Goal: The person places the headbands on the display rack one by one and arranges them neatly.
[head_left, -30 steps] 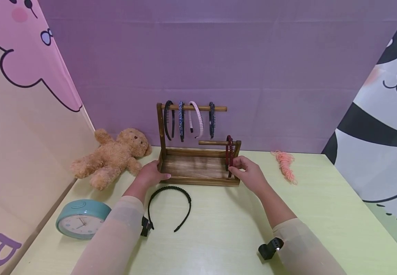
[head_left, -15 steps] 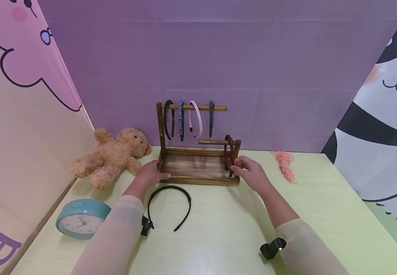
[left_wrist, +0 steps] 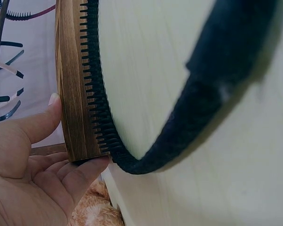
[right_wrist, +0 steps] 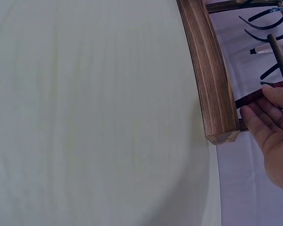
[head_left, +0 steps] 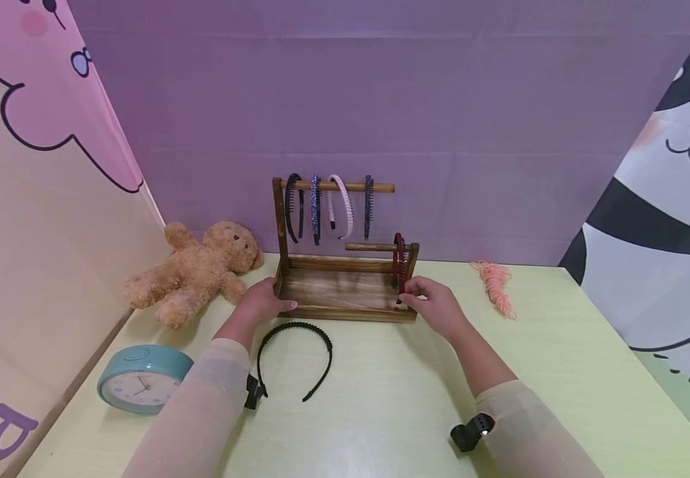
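Note:
A wooden headband rack [head_left: 351,316] with a tray base and two bars stands at the back of the table. My left hand [head_left: 259,302] grips its front left corner, thumb over the front rim; fingers reach under the wood [left_wrist: 76,84] in the left wrist view. From the short lower bar hangs a dark red headband [head_left: 401,262]. My right hand [head_left: 437,305] pinches its lower end between thumb and fingers, as the right wrist view also shows on the red band [right_wrist: 254,97]. A black toothed headband [head_left: 296,325] lies on the table before the rack.
Several headbands, one of them pink [head_left: 345,202], hang on the upper bar [head_left: 383,188]. A teddy bear [head_left: 198,272] and a teal clock [head_left: 144,378] lie at the left. Peach yarn [head_left: 496,289] lies at the right. A purple backdrop [head_left: 440,99] rises behind.
The red headband has turned on its bar, its top swinging left and then back right, with my right hand shifting slightly along. My left hand and the rack have stayed in place.

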Demonstrator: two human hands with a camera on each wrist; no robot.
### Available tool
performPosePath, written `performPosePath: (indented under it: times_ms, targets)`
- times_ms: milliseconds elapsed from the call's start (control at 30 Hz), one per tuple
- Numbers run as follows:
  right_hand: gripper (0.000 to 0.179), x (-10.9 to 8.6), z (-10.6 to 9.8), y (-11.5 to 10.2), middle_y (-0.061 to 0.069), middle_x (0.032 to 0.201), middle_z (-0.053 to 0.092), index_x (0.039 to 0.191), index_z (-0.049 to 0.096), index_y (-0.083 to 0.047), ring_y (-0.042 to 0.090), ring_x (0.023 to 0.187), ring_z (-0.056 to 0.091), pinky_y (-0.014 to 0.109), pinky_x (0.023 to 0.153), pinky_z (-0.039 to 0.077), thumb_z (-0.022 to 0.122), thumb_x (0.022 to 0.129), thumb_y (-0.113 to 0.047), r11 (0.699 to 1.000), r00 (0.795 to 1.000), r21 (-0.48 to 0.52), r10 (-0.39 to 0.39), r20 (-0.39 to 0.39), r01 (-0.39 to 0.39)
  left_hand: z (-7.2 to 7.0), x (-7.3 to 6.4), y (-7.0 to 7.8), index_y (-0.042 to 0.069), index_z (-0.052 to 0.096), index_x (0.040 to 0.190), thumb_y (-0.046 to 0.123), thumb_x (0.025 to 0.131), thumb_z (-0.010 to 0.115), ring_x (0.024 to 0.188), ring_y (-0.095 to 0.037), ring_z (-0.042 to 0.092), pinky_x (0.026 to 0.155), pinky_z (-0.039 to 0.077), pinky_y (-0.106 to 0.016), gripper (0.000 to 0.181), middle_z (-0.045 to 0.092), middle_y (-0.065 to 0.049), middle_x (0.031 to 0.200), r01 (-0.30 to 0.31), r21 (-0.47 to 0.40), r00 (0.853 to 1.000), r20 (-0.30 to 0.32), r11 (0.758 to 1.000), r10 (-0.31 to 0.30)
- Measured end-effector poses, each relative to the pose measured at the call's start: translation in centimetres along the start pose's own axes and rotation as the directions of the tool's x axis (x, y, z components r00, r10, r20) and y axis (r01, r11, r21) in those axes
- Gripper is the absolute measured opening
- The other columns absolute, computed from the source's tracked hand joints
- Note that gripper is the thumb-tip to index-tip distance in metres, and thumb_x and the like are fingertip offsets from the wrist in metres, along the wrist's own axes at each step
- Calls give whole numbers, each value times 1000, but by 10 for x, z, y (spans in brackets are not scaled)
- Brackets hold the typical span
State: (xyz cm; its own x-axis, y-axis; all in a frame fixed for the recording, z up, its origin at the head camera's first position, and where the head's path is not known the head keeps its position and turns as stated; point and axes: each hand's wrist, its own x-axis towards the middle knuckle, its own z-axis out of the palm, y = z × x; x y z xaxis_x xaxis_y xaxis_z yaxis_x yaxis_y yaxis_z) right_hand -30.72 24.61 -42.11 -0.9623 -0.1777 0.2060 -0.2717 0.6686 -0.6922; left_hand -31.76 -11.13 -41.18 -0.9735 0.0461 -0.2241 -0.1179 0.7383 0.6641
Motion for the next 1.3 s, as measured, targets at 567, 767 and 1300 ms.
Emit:
performPosePath:
  times_ms: [567,767,1300]
  targets:
    - [18,-2,-18,-10,12,106,72,111,66,-5,30,107,64,46,93,50,58,96,-10,999,999,45,-16,-31,18,0,0,-1,2,22,156,31,94,68,144,-41,30,115,31,-55,83,31,-21,157,-7,-8,1000,-3,1000,7]
    - [27,-2,-35,-25,9,110,70,117,63,-9,22,106,64,41,96,53,52,101,-27,994,981,110,18,-194,4,-1,-1,0,2,22,156,32,93,68,144,-40,29,115,30,-55,83,31,-21,158,-3,-11,1000,1,1000,3]
    - [21,-24,6,-105,2,112,67,116,65,-17,16,100,64,35,86,56,57,101,-29,982,969,67,-185,163,176,-1,-2,1,0,21,155,31,94,68,144,-41,29,116,29,-55,83,30,-23,157,-5,-3,1000,0,1000,5]
